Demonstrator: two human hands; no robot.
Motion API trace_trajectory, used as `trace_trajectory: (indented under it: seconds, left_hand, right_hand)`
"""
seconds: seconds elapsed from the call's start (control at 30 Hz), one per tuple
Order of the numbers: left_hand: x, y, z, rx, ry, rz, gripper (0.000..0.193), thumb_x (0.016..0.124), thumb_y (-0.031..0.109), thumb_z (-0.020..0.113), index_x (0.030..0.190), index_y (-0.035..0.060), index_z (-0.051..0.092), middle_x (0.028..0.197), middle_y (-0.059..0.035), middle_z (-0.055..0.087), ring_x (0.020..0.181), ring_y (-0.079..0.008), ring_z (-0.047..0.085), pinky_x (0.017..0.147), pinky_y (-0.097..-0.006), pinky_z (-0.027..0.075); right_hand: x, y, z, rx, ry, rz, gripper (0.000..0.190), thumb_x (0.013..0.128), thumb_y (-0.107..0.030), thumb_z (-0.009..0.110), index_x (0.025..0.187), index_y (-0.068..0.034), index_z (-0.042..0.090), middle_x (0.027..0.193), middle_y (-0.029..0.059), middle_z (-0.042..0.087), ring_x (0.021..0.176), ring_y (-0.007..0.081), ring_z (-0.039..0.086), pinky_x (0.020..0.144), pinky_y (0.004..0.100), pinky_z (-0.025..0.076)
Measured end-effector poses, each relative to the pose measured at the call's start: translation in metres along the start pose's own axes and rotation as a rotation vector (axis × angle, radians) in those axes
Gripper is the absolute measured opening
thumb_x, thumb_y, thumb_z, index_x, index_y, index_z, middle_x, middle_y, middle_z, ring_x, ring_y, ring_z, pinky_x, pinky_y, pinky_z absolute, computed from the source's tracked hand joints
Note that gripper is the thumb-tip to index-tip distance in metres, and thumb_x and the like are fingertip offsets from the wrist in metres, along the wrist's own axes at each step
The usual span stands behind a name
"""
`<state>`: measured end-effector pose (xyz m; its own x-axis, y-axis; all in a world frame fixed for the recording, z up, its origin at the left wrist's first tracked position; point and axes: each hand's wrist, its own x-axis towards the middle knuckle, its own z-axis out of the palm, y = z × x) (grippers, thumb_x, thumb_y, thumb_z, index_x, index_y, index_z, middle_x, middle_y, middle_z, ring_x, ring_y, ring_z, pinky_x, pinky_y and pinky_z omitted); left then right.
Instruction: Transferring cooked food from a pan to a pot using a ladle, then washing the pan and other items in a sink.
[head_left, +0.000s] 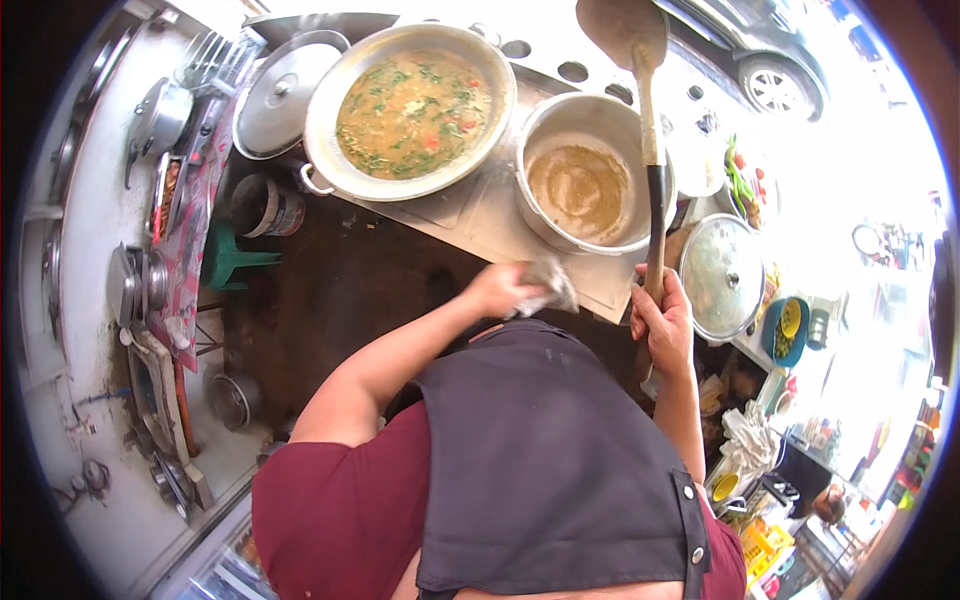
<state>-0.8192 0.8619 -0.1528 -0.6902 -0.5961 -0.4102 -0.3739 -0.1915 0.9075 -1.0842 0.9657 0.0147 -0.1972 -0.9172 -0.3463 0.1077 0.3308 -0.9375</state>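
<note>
My right hand (662, 319) grips the wooden handle of a large paddle (651, 127), which stands nearly upright with its broad blade at the top. A crumpled greyish cloth (551, 288) is bunched in my left hand (501, 289), near the front edge of the steel counter (480, 210); both are slightly blurred. Behind the paddle's shaft is a deep metal pot (551, 127), with a brown layer of food or liquid at its bottom. To its left, a wide metal pan (322, 127) holds a brownish soup or stew (412, 112) with green leaves and red pieces.
A lidded pot (283, 88) stands at the back left. On the right are a glass lid (724, 277), a bowl of green and red vegetables (742, 184) and a teal basket (784, 349). A green plastic stool (232, 256) and a bucket (259, 206) stand left of the dark floor.
</note>
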Motion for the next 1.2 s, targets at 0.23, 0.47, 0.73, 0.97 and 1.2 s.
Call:
trace_trajectory:
  seconds: [0.23, 0.47, 0.73, 0.97, 1.2]
  left_hand:
    - [-0.147, -0.069, -0.181, -1.291, 0.588, 0.077, 0.047, 0.112, 0.033, 0.046, 0.146, 0.0021, 0.052, 0.142, -0.0177, 0.062, 0.130, -0.0326, 0.062, 0.115, -0.0508, 0.047]
    - [-0.166, -0.075, -0.282, -1.256, 0.869, 0.233, 0.045, 0.112, 0.038, 0.045, 0.145, 0.0079, 0.056, 0.141, -0.0068, 0.064, 0.128, -0.0256, 0.062, 0.112, -0.0473, 0.048]
    - [-0.112, -0.066, -0.318, -1.135, 0.740, 0.237, 0.045, 0.108, 0.025, 0.061, 0.146, 0.0030, 0.052, 0.139, -0.0065, 0.063, 0.125, -0.0220, 0.061, 0.106, -0.0394, 0.050]
    - [-0.097, -0.078, -0.367, -1.224, 0.416, -0.042, 0.030, 0.083, -0.001, 0.066, 0.113, 0.0021, 0.063, 0.104, -0.0078, 0.069, 0.094, -0.0254, 0.070, 0.088, -0.0410, 0.059]
    - [-0.061, -0.080, -0.361, -1.001, 1.045, -0.248, 0.029, 0.065, -0.011, 0.055, 0.092, -0.0083, 0.063, 0.095, -0.0121, 0.065, 0.081, -0.0307, 0.070, 0.067, -0.0442, 0.060]
  right_hand:
    - [0.071, -0.051, 0.061, 0.002, -0.117, 0.036, 0.049, 0.097, -0.008, 0.063, 0.141, 0.003, 0.044, 0.073, -0.0001, 0.054, 0.051, 0.0076, 0.049, 0.046, 0.0262, 0.044]
    - [0.225, -0.084, 0.129, -0.178, 0.043, 0.132, 0.027, 0.094, -0.010, 0.063, 0.116, 0.001, 0.053, 0.078, 0.0056, 0.058, 0.060, 0.0140, 0.057, 0.053, 0.0313, 0.052]
    - [0.304, -0.095, 0.171, 0.280, -0.155, 0.508, 0.013, 0.104, -0.016, 0.061, 0.099, -0.005, 0.056, 0.075, -0.0012, 0.055, 0.052, 0.0028, 0.051, 0.040, 0.0168, 0.045]
    - [0.287, -0.101, 0.158, 0.384, -0.206, 0.583, 0.020, 0.098, -0.014, 0.068, 0.087, -0.011, 0.051, 0.073, -0.0031, 0.054, 0.050, 0.0021, 0.049, 0.040, 0.0175, 0.041]
    - [0.277, -0.107, 0.160, 0.276, -0.233, 0.534, 0.015, 0.093, -0.003, 0.064, 0.091, -0.008, 0.050, 0.068, -0.0023, 0.048, 0.048, 0.0032, 0.047, 0.038, 0.0194, 0.043]
